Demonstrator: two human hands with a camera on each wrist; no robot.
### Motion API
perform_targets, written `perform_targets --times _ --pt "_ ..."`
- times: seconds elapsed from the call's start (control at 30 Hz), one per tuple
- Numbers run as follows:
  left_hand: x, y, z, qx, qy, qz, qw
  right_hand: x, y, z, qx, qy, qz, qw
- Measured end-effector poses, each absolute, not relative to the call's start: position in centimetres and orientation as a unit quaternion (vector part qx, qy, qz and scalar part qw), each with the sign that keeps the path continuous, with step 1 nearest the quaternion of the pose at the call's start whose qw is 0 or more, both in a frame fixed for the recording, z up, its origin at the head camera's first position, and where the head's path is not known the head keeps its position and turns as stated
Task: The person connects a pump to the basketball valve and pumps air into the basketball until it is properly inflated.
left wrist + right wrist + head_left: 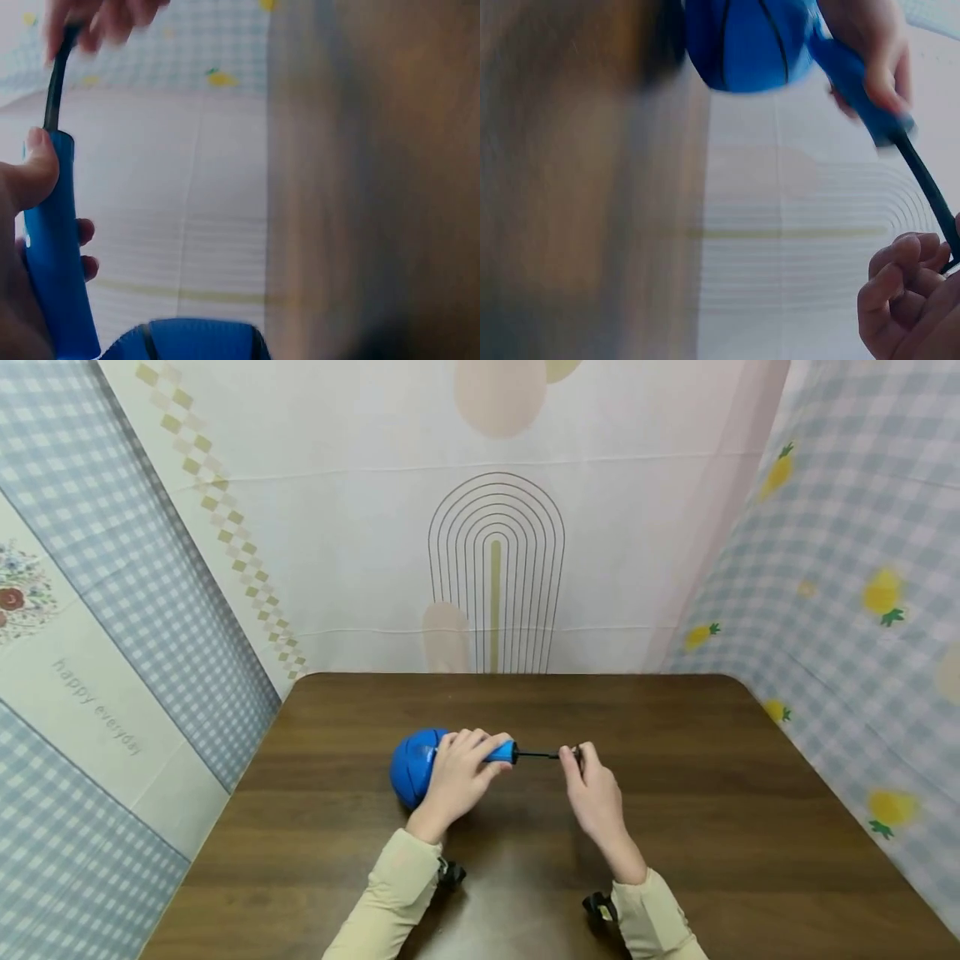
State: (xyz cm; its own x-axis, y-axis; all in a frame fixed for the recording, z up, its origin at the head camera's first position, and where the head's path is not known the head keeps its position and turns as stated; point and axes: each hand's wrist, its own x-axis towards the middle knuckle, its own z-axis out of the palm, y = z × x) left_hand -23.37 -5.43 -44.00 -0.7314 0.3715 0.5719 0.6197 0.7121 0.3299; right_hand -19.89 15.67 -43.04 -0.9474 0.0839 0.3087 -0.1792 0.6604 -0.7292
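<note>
A blue hand pump (56,247) lies sideways in the head view, its black rod (538,755) drawn out to the right. My left hand (461,772) grips the pump's barrel, thumb along it near the rod end. At the rod's far end, my right hand (596,793) holds the black handle with curled fingers, which hide most of it. A blue ball with black seams (411,770) is at the pump's left end, just beyond my left hand. In the right wrist view the ball (750,45) meets the barrel's end.
The brown wooden table (712,777) extends around both hands. Behind it hangs a pale patterned cloth (360,552), with checked cloths (840,635) at the sides. Dark wrist cameras (600,907) are strapped below the sleeves' cuffs.
</note>
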Motion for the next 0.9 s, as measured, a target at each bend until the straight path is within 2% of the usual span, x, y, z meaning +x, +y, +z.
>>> perform_targets --times 0.17,0.3,0.47,0.67,0.83,0.9 --pt "-23.8 -6.4 -43.3 -0.248 -0.899 -0.291 0.215 -20.1 15.8 -41.8 0.015 -0.881 0.442 0.168" --pt "-23.3 -4.6 -43.6 -0.255 -0.895 -0.303 0.204 -20.2 14.4 -41.7 0.011 -0.865 0.48 0.143" --pt "-22.5 -2.4 -44.2 -0.27 -0.883 -0.326 0.201 -20.0 13.3 -42.5 0.033 -0.885 0.45 0.116" --pt "-22.6 -2.6 -44.6 -0.284 -0.89 -0.277 0.225 -19.5 15.1 -43.3 0.022 -0.914 0.377 0.147" --pt "-23.3 -3.5 -44.5 -0.27 -0.896 -0.265 0.233 -19.6 16.9 -43.2 -0.012 -0.894 0.411 0.178" --pt "-23.4 -3.5 -44.4 -0.264 -0.897 -0.269 0.232 -19.7 16.9 -43.2 -0.022 -0.882 0.438 0.174"
